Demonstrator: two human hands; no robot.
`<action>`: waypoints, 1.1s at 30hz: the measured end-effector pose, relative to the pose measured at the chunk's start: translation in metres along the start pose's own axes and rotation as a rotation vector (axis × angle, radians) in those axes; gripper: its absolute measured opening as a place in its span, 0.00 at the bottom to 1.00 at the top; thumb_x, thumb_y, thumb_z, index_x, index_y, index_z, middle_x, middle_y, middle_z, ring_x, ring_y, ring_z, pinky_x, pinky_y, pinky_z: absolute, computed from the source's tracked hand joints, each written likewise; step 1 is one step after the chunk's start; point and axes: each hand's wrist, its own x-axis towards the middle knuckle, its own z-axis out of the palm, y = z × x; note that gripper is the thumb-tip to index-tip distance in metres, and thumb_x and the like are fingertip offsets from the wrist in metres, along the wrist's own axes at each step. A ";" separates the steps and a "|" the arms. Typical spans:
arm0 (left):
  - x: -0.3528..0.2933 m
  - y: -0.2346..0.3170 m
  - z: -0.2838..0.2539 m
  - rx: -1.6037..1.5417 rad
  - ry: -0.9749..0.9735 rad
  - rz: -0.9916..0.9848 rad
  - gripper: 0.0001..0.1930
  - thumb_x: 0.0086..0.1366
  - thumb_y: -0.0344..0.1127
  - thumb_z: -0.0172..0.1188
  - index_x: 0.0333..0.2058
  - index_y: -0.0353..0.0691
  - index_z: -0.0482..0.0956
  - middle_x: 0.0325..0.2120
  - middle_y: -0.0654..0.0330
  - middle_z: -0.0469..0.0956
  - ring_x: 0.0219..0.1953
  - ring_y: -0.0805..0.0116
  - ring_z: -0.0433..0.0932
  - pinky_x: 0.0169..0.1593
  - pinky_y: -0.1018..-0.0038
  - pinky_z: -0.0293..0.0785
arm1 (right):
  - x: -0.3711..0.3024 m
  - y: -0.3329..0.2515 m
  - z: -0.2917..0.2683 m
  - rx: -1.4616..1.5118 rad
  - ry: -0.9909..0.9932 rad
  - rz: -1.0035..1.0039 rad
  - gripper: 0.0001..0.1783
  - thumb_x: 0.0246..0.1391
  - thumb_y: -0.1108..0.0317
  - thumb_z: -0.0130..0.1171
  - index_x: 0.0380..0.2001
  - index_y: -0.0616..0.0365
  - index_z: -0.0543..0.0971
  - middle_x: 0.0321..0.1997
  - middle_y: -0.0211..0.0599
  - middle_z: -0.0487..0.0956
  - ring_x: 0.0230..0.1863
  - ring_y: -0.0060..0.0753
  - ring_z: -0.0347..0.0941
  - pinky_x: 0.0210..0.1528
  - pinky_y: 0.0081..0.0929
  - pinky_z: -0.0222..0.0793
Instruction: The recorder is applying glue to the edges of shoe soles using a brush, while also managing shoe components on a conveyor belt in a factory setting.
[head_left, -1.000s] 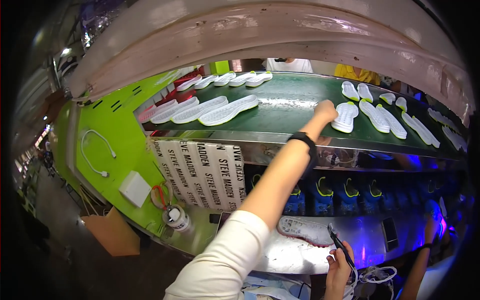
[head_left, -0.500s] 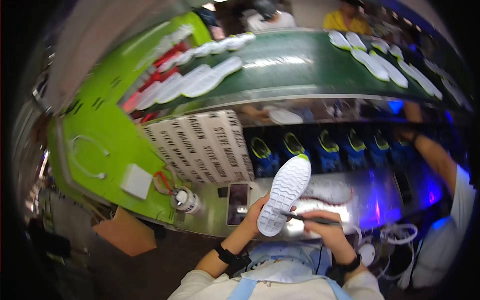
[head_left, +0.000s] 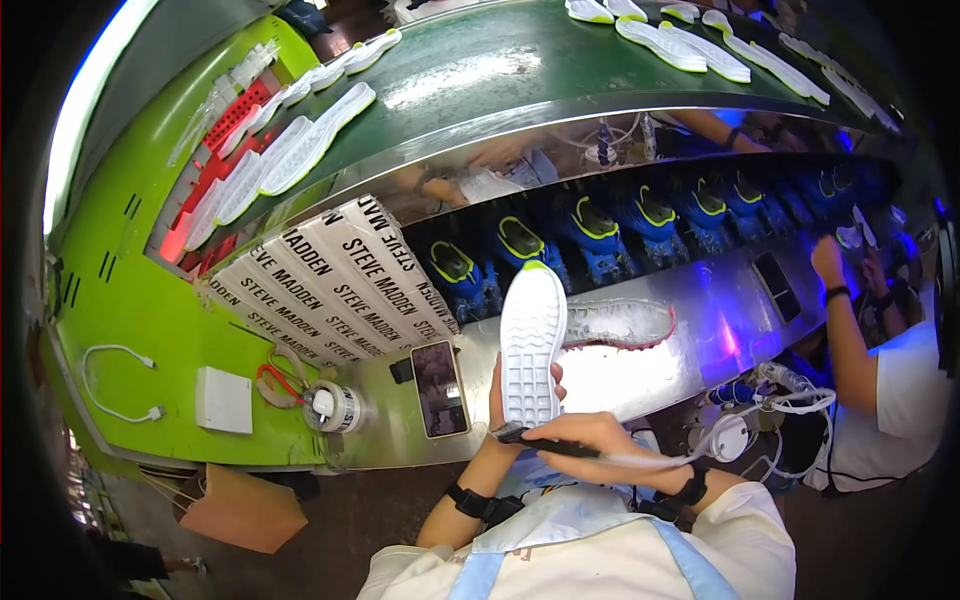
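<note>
My left hand point(head_left: 497, 402) holds a white shoe sole point(head_left: 533, 335) with a lime-green tip, its fingers wrapped round the near half. The sole points away from me, showing blocky tread on its near part. In my right hand point(head_left: 590, 436) is a slim black-handled brush point(head_left: 565, 447). Its head lies at the near end of the sole, by my left wrist; whether it touches the sole is hard to tell. Just right of the held sole, a pale clear sole with a red edge point(head_left: 625, 323) lies on the metal bench point(head_left: 640, 385).
Several blue shoes point(head_left: 590, 220) with lime collars stand in a row behind the bench. To the left are a printed carton point(head_left: 330, 285), a phone point(head_left: 440, 390), a jar point(head_left: 345, 408) and red-handled scissors point(head_left: 275, 382). More soles point(head_left: 315, 140) lie on the green belt point(head_left: 480, 70). A co-worker's arm point(head_left: 850, 330) is at right.
The view has shifted, showing more of the bench. The held sole has turned more upright, pointing straight away from me. The brush has moved from the tread toward the sole's near end.
</note>
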 end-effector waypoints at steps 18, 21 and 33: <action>0.062 0.033 0.035 1.078 -0.121 -1.076 0.13 0.65 0.40 0.48 0.33 0.39 0.79 0.27 0.61 0.80 0.27 0.74 0.79 0.30 0.79 0.76 | -0.015 -0.004 -0.047 -0.478 -0.086 -0.321 0.14 0.37 0.70 0.63 0.33 0.53 0.83 0.35 0.30 0.81 0.46 0.34 0.71 0.52 0.34 0.62; 0.052 0.036 0.040 1.024 0.286 -1.091 0.18 0.65 0.42 0.49 0.42 0.35 0.78 0.37 0.54 0.80 0.35 0.70 0.80 0.40 0.76 0.76 | -0.027 -0.009 -0.064 -0.160 -0.080 -0.251 0.12 0.36 0.78 0.61 0.30 0.58 0.83 0.34 0.37 0.80 0.47 0.35 0.71 0.50 0.31 0.66; 0.012 -0.034 0.011 -0.128 -0.053 -0.196 0.30 0.63 0.52 0.41 0.58 0.39 0.61 0.52 0.47 0.68 0.48 0.50 0.71 0.52 0.55 0.70 | 0.001 0.002 -0.030 -0.361 0.828 -0.167 0.11 0.45 0.77 0.58 0.35 0.61 0.80 0.35 0.45 0.80 0.35 0.38 0.77 0.43 0.31 0.71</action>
